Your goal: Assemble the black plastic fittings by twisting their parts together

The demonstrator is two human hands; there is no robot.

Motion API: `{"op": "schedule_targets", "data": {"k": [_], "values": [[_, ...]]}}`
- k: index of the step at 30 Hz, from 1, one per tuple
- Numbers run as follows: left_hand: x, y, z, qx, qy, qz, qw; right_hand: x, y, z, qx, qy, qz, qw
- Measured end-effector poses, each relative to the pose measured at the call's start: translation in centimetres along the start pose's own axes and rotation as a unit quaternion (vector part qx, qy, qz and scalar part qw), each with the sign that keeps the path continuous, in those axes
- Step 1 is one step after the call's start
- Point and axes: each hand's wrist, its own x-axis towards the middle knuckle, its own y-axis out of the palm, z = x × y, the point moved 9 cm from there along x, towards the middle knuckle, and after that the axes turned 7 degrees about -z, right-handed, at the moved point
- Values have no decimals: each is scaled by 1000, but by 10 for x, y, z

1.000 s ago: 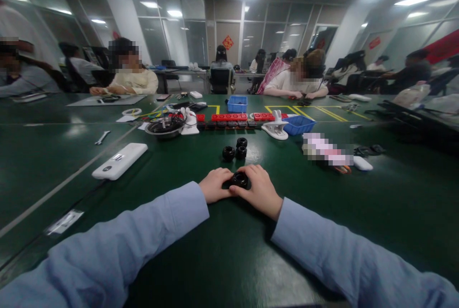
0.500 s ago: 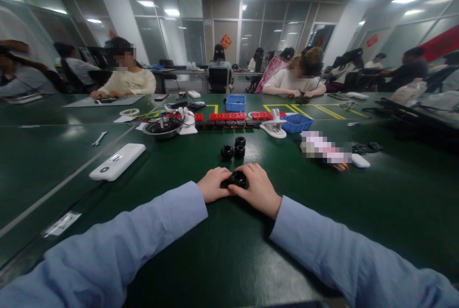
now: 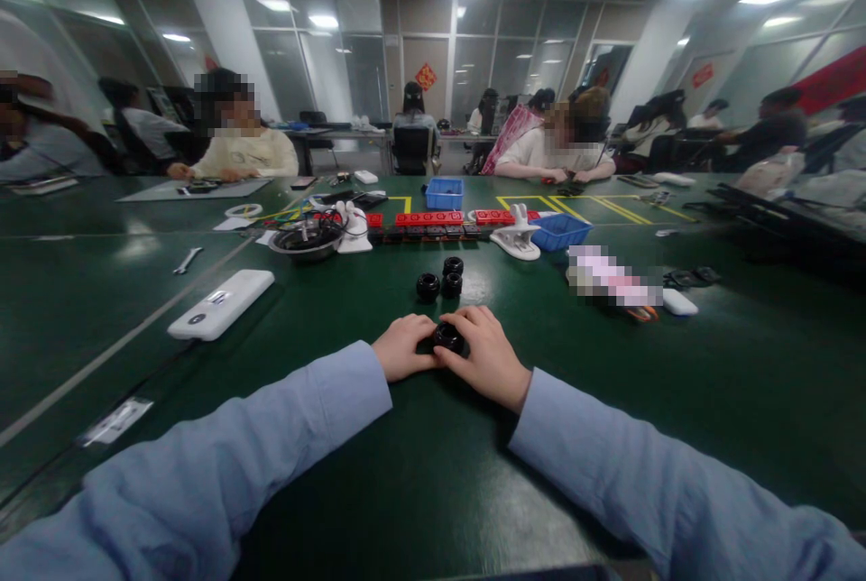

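Note:
Both of my hands rest on the green table (image 3: 419, 473), in light blue sleeves, and meet around a small black ring-shaped part (image 3: 449, 336). My left hand (image 3: 403, 349) has its fingers curled against the part's left side. My right hand (image 3: 485, 359) wraps over its right side and top, fingers closed. Three more black ring parts (image 3: 439, 283) stand in a cluster just beyond my hands, apart from them.
A white flat device (image 3: 222, 303) lies to the left, a wrench (image 3: 188, 261) further left. Beyond are a round black dish (image 3: 308, 242), red blocks (image 3: 430, 219), a white clamp (image 3: 518, 240), two blue bins (image 3: 561, 233), a white oval object (image 3: 679, 302). Other people sit at the far side.
Almost nothing: my hands stay on the black ring part, with only a slight shift of the fingers and of the view.

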Motion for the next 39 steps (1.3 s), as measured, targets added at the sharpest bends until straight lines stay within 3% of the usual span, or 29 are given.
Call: {"op": "schedule_targets", "data": {"k": [21,27,39], "values": [[1,1,1,18,-6,0,1000,-2,1,19,-8,-64,28,998],[0,2,0,15,2,-2,1000,-3,-2,21,-10,-63,2,998],[0,0,-3,30,5,5,1000,-6,-10,21,25,-129,-68,989]]}}
